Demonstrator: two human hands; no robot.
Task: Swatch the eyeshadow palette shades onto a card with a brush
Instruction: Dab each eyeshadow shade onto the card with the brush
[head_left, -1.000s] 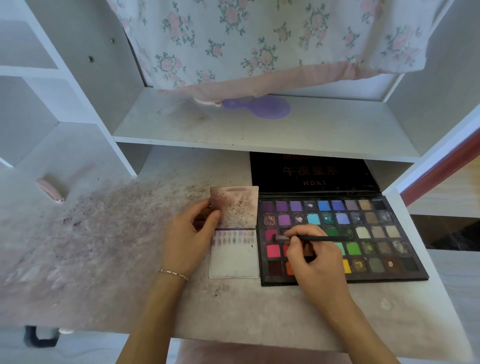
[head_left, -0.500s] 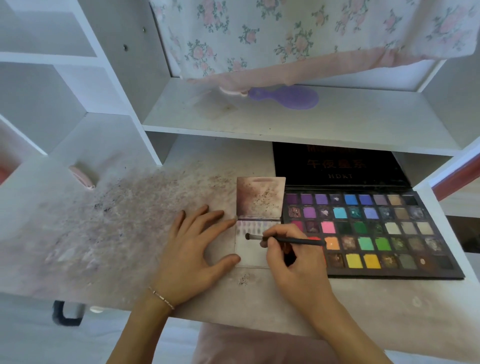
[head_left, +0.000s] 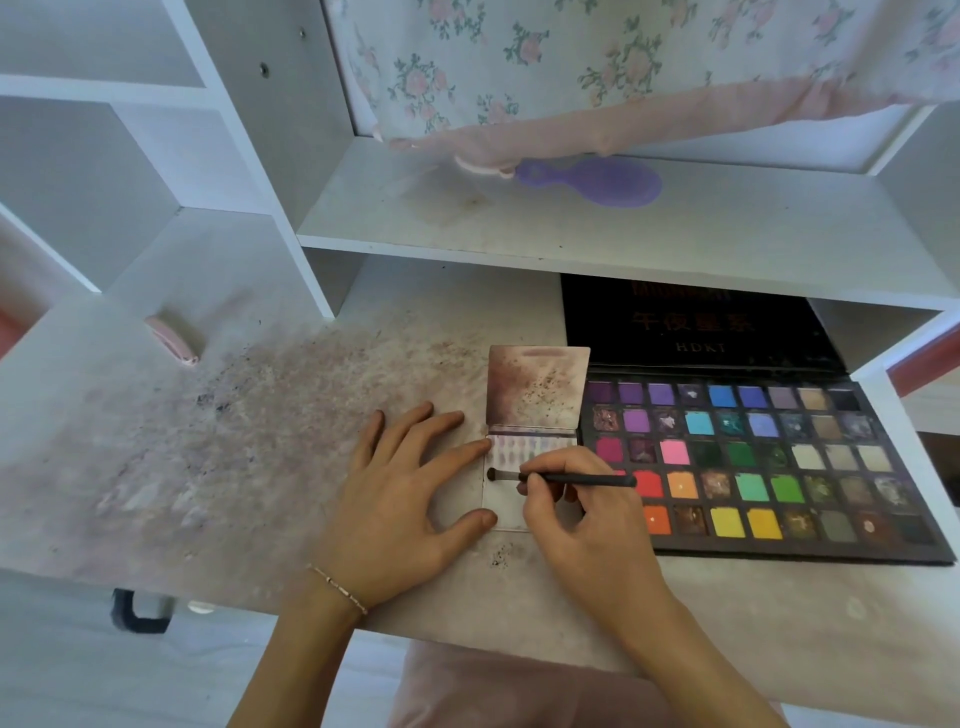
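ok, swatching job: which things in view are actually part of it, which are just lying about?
In use:
- brush, held in the right hand
- card, pinned at its edge by the left hand
- eyeshadow palette, open

Lying about:
- purple hairbrush on the shelf
- floral cloth hanging above it
- pink object at the desk's left

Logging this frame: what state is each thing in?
Palette: open, lid laid back.
Card: flat on desk, one row of swatches.
Brush: held, tip on card.
Left hand: flat, fingers steadying card.
Right hand: shut on brush.
Hairbrush: lying on shelf.
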